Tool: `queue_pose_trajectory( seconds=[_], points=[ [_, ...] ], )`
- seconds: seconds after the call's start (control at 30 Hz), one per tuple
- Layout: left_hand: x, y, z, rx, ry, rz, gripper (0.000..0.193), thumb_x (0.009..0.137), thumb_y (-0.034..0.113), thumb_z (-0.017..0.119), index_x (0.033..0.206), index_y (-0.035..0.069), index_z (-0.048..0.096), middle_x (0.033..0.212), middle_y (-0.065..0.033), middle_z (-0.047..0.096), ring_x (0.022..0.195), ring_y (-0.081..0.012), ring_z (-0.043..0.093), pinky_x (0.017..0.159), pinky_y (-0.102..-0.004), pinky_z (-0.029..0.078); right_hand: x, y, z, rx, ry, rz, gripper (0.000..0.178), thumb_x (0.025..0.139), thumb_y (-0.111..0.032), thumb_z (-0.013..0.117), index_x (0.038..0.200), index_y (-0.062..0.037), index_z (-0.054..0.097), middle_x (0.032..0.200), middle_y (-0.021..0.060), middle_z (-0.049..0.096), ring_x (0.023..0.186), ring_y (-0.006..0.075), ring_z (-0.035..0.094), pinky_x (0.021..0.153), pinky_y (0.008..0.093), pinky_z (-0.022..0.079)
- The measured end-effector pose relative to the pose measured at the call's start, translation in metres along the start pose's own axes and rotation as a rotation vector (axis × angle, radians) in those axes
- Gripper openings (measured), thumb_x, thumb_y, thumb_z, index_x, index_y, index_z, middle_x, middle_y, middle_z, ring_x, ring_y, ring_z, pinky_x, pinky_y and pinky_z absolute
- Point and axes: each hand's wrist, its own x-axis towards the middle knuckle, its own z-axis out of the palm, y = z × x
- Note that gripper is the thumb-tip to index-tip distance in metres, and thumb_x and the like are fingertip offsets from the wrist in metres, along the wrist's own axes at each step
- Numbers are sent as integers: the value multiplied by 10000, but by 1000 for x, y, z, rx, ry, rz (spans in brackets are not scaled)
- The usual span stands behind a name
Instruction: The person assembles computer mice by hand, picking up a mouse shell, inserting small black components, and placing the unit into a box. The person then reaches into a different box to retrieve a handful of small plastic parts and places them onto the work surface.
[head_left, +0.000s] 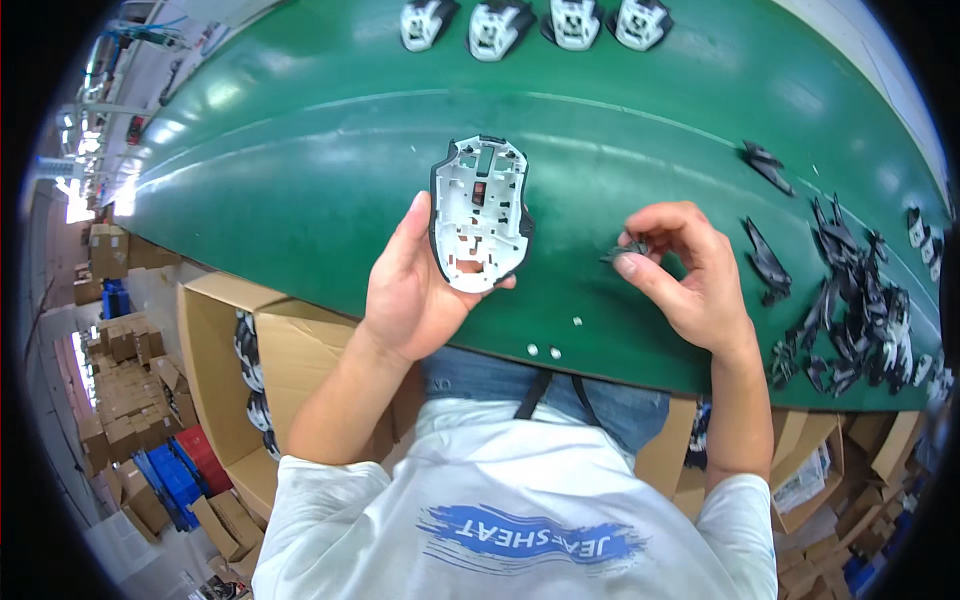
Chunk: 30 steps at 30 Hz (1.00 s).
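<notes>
My left hand (415, 285) is closed round a computer mouse shell (455, 215), its white hollow inside turned up and its black sides showing at the rim. Openings and small posts mark the inside of the shell. To the right, above the green table (330, 190), my right hand (685, 270) pinches a small dark plastic part (627, 250) between thumb and fingers. The part is apart from the shell, and the fingers partly hide it. Several small white pieces (545, 351) lie near the table's front edge, between my hands.
On the right lies a heap of black plastic parts (850, 320), with loose black pieces (766, 260) beside it. Several mouse shells (500, 30) stand in a row at the far side. An open cardboard box (225, 380) sits below the table at the left.
</notes>
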Motion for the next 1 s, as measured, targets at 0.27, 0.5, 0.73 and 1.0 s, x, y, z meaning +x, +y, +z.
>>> queue_pose_trajectory(
  seconds=[0.27,0.5,0.73,1.0],
  points=[
    [-28,-62,14,-11,-46,-81,604,1181,493,311,1587,76,472,1505,-173,615,1324,-315,648,1023,-509,577,-39,-21,38,40,-17,-195,387,866,-56,875,1237,-16,772,1003,109,761,837,179,710,742,303,574],
    [-36,-63,19,54,-61,-52,590,1186,473,311,1560,56,496,1472,-159,643,1293,-292,666,1044,-492,555,-56,-31,37,-26,13,-216,317,836,10,873,1133,6,764,980,112,758,784,156,703,705,285,573],
    [-51,-62,19,11,-49,-62,567,1195,452,316,1560,59,500,1458,-116,655,1298,-239,660,1087,-452,535,-60,-52,42,-17,27,-165,333,847,-3,880,1160,4,767,959,99,754,765,145,684,688,276,567],
    [-61,-60,15,38,-45,-42,602,1192,441,289,1595,25,453,1532,-161,604,1419,-286,590,1210,-498,450,-49,-61,56,-187,-30,-262,302,882,-24,871,1165,14,775,973,91,765,803,145,721,724,272,585]
  ],
)
